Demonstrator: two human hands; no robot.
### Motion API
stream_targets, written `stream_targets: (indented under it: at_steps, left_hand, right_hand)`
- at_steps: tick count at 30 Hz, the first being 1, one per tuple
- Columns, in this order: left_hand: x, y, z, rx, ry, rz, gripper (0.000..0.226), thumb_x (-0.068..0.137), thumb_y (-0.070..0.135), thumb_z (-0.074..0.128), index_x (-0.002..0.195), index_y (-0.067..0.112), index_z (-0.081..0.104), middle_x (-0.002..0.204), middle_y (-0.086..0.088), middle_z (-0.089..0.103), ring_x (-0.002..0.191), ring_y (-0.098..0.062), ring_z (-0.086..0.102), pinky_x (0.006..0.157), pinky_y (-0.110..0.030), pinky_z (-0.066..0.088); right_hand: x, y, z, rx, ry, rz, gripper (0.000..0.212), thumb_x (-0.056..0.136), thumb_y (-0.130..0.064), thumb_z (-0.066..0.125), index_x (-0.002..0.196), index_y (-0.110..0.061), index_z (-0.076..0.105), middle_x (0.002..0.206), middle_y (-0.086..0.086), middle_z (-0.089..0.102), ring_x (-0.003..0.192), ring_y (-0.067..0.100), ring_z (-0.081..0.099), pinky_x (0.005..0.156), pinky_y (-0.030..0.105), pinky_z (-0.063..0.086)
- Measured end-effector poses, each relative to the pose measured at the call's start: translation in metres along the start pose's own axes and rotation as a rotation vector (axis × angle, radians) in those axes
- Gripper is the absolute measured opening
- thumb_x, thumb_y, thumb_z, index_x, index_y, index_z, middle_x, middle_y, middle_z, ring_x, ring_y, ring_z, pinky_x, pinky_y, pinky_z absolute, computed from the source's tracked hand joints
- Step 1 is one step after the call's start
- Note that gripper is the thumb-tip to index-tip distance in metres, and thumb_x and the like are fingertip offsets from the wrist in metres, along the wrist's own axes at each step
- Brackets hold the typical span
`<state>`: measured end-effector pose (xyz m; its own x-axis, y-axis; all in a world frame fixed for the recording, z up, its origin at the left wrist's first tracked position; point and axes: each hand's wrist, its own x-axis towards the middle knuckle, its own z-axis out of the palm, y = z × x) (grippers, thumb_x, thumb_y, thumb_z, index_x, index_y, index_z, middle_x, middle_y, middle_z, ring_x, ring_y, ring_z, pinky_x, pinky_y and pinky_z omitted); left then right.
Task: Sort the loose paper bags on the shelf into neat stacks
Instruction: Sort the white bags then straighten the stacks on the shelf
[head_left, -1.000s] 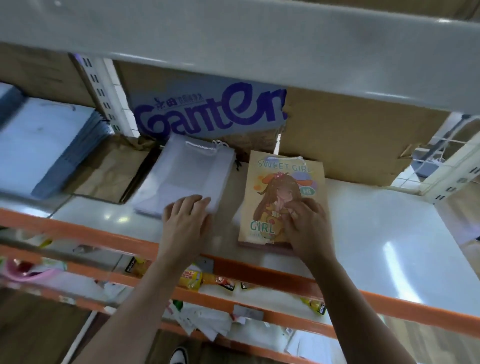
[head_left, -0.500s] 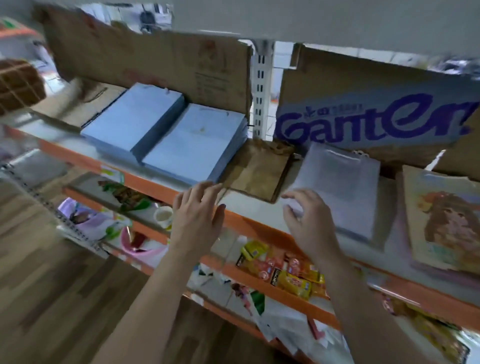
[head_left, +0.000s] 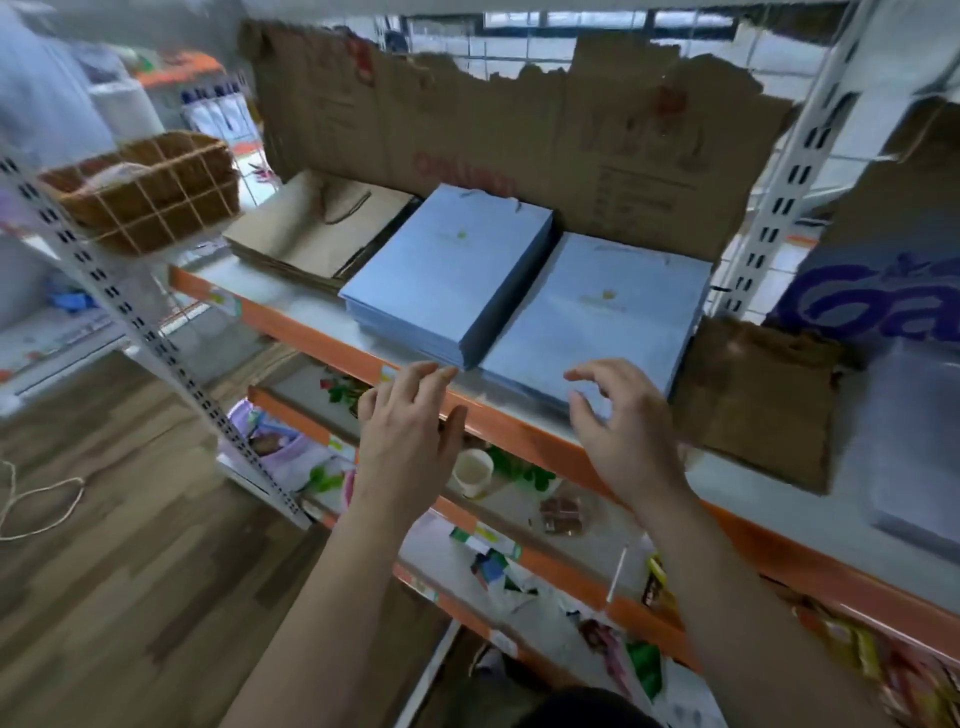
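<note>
Our left hand (head_left: 410, 431) and right hand (head_left: 618, 426) hover empty, fingers loosely spread, at the shelf (head_left: 306, 305) edge. On the shelf lie a brown bag stack (head_left: 317, 234), the left blue stack (head_left: 452, 270), the right blue stack (head_left: 597, 317) touching it, and a loose brown bag (head_left: 758, 400).

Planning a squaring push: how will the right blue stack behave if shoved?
The right blue stack: many flat bags, so probably heavy, sliding as a block on the smooth shelf. Glossy top bags may shear off.

Blue bag stacks (head_left: 449, 273) side by side
</note>
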<state>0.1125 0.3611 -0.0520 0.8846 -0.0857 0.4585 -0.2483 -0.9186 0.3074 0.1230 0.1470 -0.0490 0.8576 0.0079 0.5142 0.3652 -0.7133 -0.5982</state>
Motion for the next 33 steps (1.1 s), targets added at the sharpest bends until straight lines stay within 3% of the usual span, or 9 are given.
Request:
stream_targets:
  at_steps: [3,9,16,22,27,31,33]
  left_hand:
    - [0.034,-0.05,-0.005,0.035,0.019,-0.005,0.041,0.093,0.027,0.058,0.131,0.013,0.056,0.13,-0.007,0.056,0.118,-0.027,0.051,0.098,-0.042,0.033]
    - [0.103,-0.146,-0.011,0.062,0.007,-0.008,0.04,0.096,0.029,0.051,0.132,0.01,0.055,0.125,-0.011,0.058,0.114,-0.032,0.053,0.092,-0.046,0.036]
    - [0.156,-0.235,-0.001,-0.061,0.036,-0.015,0.037,0.093,0.02,0.059,0.128,0.009,0.057,0.12,-0.01,0.061,0.108,-0.031,0.056,0.085,-0.043,0.04]
    - [0.222,-0.321,0.013,-0.13,-0.003,0.047,0.038,0.092,0.024,0.056,0.124,0.006,0.059,0.117,-0.013,0.061,0.108,-0.033,0.057,0.087,-0.043,0.043]
    - [0.281,-0.405,0.015,-0.163,-0.06,0.147,0.041,0.09,0.027,0.052,0.124,0.005,0.059,0.119,-0.016,0.06,0.108,-0.036,0.056,0.09,-0.044,0.046]
    - [0.318,-0.46,0.018,-0.201,-0.07,0.126,0.046,0.09,0.032,0.059,0.125,0.002,0.058,0.127,-0.023,0.054,0.119,-0.04,0.051,0.096,-0.051,0.043]
    - [0.33,-0.485,0.021,-0.139,-0.084,0.087,0.064,0.084,0.042,0.068,0.131,0.001,0.052,0.136,-0.024,0.049,0.128,-0.04,0.044,0.103,-0.052,0.037]
  right_hand:
    - [0.038,-0.021,0.049,0.033,0.023,-0.015,0.019,0.086,-0.001,0.061,0.102,-0.008,0.069,0.101,0.004,0.065,0.095,0.017,0.058,0.084,0.019,0.04]
    - [0.119,-0.067,0.136,0.125,0.0,-0.065,0.021,0.088,-0.003,0.06,0.107,-0.008,0.067,0.109,0.005,0.061,0.093,-0.002,0.046,0.085,0.002,0.033]
    - [0.174,-0.114,0.21,0.232,-0.05,-0.056,0.026,0.091,-0.01,0.06,0.117,-0.011,0.062,0.117,0.002,0.057,0.11,0.009,0.054,0.096,0.029,0.049]
    - [0.216,-0.146,0.286,0.218,-0.025,0.053,0.03,0.091,-0.013,0.06,0.121,-0.011,0.06,0.123,0.001,0.056,0.116,0.008,0.051,0.103,0.028,0.044]
    - [0.24,-0.171,0.353,0.085,-0.009,0.246,0.04,0.092,-0.024,0.059,0.132,-0.021,0.052,0.146,0.001,0.04,0.134,0.007,0.032,0.105,0.005,0.018]
    - [0.249,-0.171,0.394,-0.086,-0.002,0.452,0.068,0.089,-0.038,0.063,0.147,-0.021,0.03,0.159,0.005,0.015,0.146,0.019,0.014,0.11,0.024,0.012]
    - [0.247,-0.168,0.406,-0.148,0.035,0.519,0.076,0.088,-0.042,0.063,0.149,-0.022,0.022,0.161,0.005,0.007,0.147,0.021,0.01,0.11,0.028,0.011]
